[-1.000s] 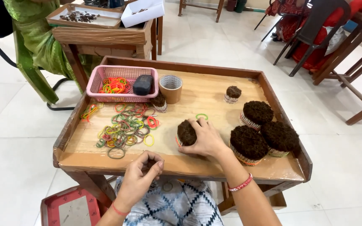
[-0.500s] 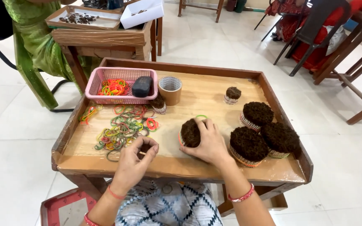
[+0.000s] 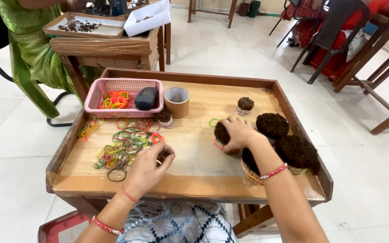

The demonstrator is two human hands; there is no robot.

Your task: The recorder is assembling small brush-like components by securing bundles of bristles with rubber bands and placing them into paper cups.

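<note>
My right hand (image 3: 238, 133) is clamped over a dark brown fibrous bundle (image 3: 221, 133) with coloured bands around its base; the bundle rests on the wooden tray table (image 3: 190, 77). My left hand (image 3: 151, 165) has curled fingers whose tips meet at the near right edge of a heap of loose coloured rubber bands (image 3: 124, 144). Whether a band is pinched between them is not clear. A single green band (image 3: 213, 121) lies just left of the held bundle.
More brown bundles stand at the right: a small one (image 3: 245, 105) and two big ones (image 3: 272, 125) (image 3: 297, 151). A pink basket (image 3: 123, 82) holds bands and a black block (image 3: 146, 98), beside a cardboard ring (image 3: 177, 101). A person in green (image 3: 32, 54) sits beyond.
My left hand has gone from the tray's front edge forward to the heap of bands. My right hand has shifted the bundle a little right, closer to the big bundles.
</note>
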